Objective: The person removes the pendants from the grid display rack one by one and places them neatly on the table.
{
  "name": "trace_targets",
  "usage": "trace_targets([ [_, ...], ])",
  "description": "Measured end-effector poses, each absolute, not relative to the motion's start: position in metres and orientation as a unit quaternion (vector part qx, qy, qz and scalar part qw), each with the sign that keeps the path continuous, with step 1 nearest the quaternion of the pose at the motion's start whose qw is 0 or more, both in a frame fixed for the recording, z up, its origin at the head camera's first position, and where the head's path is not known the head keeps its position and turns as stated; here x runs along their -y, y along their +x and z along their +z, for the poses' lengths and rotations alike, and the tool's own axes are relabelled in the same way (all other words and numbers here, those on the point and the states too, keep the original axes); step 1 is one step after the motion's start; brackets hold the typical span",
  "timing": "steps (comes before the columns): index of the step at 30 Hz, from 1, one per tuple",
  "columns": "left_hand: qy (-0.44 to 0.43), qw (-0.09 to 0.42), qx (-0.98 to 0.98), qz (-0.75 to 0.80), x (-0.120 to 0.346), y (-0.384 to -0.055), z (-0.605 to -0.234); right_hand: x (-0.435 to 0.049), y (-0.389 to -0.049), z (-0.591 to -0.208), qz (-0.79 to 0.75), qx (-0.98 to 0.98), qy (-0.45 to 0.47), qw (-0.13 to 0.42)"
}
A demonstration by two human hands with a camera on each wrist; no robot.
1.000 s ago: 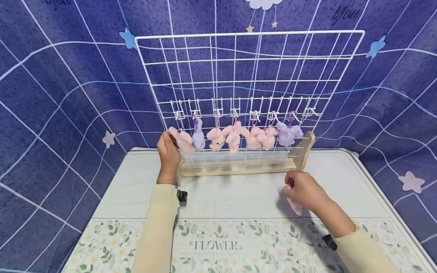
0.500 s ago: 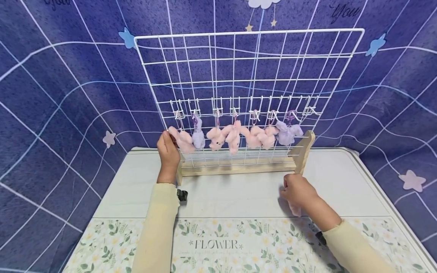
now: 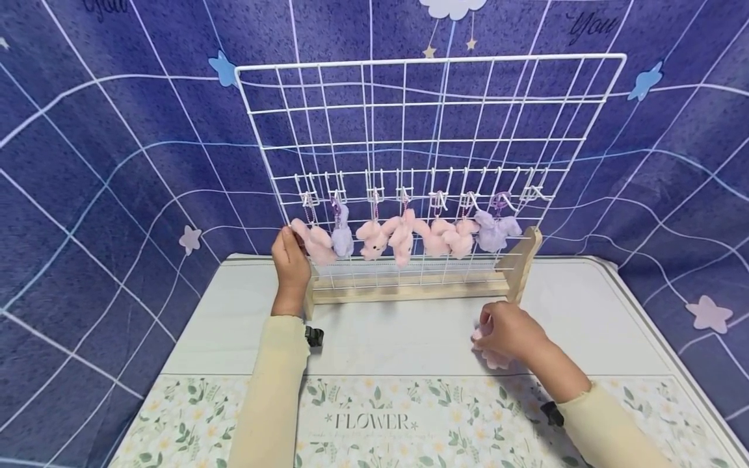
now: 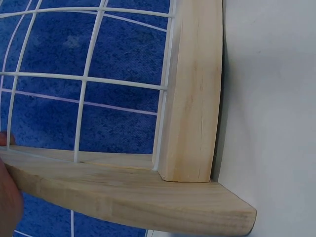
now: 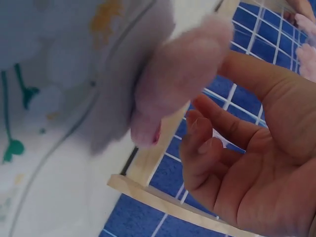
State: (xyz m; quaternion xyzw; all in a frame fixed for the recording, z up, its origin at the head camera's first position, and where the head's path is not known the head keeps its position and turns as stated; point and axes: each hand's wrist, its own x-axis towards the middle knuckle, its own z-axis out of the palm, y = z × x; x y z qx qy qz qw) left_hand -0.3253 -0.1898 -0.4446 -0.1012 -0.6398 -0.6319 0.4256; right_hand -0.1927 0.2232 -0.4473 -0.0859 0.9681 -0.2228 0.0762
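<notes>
Several pink and lilac plush keychains hang from hooks across a white wire grid rack (image 3: 404, 102) with a wooden base. My left hand (image 3: 291, 260) holds the rack's left side, beside a pink plush (image 3: 316, 242). In the left wrist view, only part of that hand (image 4: 9, 200) shows by the wooden foot (image 4: 192, 210). Low over the table at right, my right hand (image 3: 512, 335) pinches another pink plush keychain (image 3: 496, 359) near its end. In the right wrist view, thumb and forefinger meet the plush (image 5: 177, 74), partly hidden behind it; the other fingers curl loosely.
At the row's right end a hook (image 3: 532, 193) carries no plush; a lilac plush (image 3: 494, 231) hangs left of it. The white table (image 3: 386, 338) has a floral mat (image 3: 374, 416) in front. A blue patterned cloth (image 3: 117, 195) stands behind and at both sides.
My right hand has shifted slightly down and left and turned, and the pink plush's near end now points further left. My left hand stays on the rack.
</notes>
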Motion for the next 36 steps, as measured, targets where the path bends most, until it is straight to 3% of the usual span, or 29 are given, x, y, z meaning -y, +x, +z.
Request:
trace_targets([
  [4, -0.093, 0.429, 0.639, -0.631, 0.190, -0.326, -0.446, -0.224, -0.194, -0.440, -0.252, -0.962, -0.094, 0.041],
  [11, -0.082, 0.435, 0.645, -0.623, 0.191, -0.327, -0.447, -0.221, -0.208, -0.439, -0.370, -0.921, -0.074, -0.094],
  [15, -0.083, 0.432, 0.649, -0.621, 0.190, -0.325, -0.446, -0.216, -0.216, -0.443, -0.460, -0.876, -0.041, -0.140],
  [19, -0.083, 0.434, 0.649, -0.619, 0.191, -0.325, -0.446, -0.211, -0.221, -0.437, -0.570, -0.810, -0.015, -0.139],
  [29, -0.097, 0.433, 0.648, -0.619, 0.195, -0.325, -0.447, -0.194, -0.231, -0.418, -0.822, -0.566, 0.023, -0.063],
  [36, -0.088, 0.436, 0.648, -0.619, 0.190, -0.326, -0.446, -0.191, -0.233, -0.420, -0.872, -0.477, -0.001, -0.109],
])
